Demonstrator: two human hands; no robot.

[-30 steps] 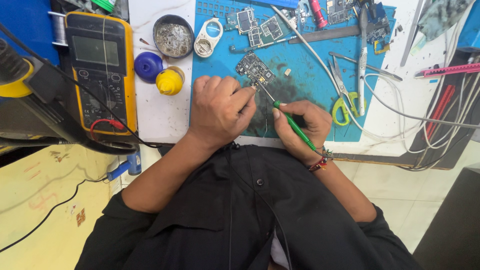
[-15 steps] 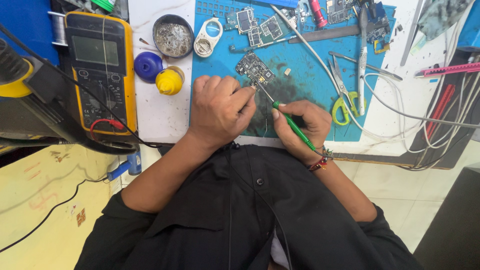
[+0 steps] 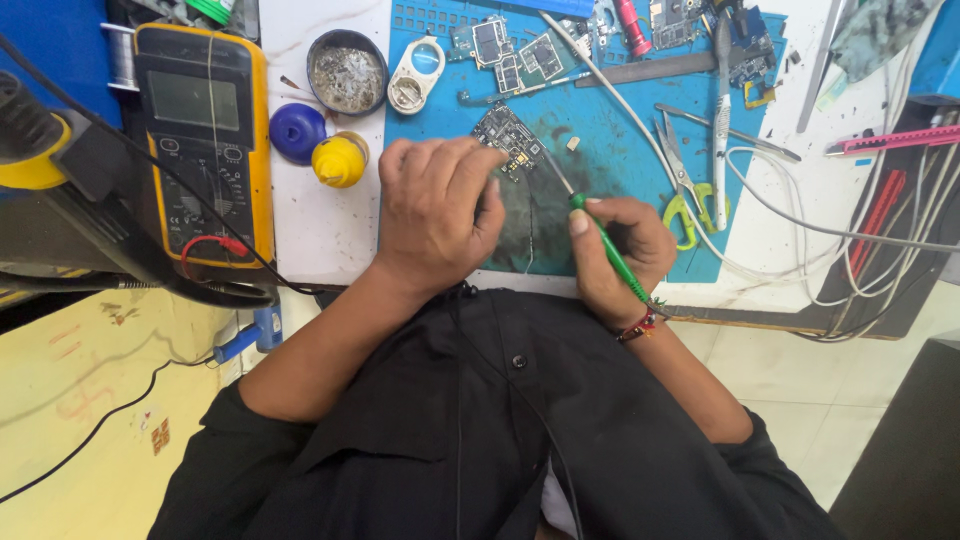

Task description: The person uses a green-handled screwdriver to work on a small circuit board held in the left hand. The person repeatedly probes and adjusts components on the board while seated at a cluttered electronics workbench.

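Note:
My left hand [image 3: 435, 205] rests on the blue work mat [image 3: 610, 150], fingers curled against the edge of a small dark circuit board [image 3: 508, 136] and pinning it down. My right hand [image 3: 620, 255] grips a thin green-handled tool [image 3: 605, 245]; its metal tip slants up and left to the board's lower right corner. Both forearms wear black sleeves, and a red thread band circles the right wrist. Whether anything lies under the left palm is hidden.
A yellow multimeter [image 3: 200, 130] lies at the left. Beside it are a round tin [image 3: 347, 70], a blue cap [image 3: 297, 130] and a yellow cap [image 3: 340, 160]. Scissors with yellow-green handles [image 3: 685, 180], more circuit boards [image 3: 520, 50] and several white cables [image 3: 860, 240] lie to the right.

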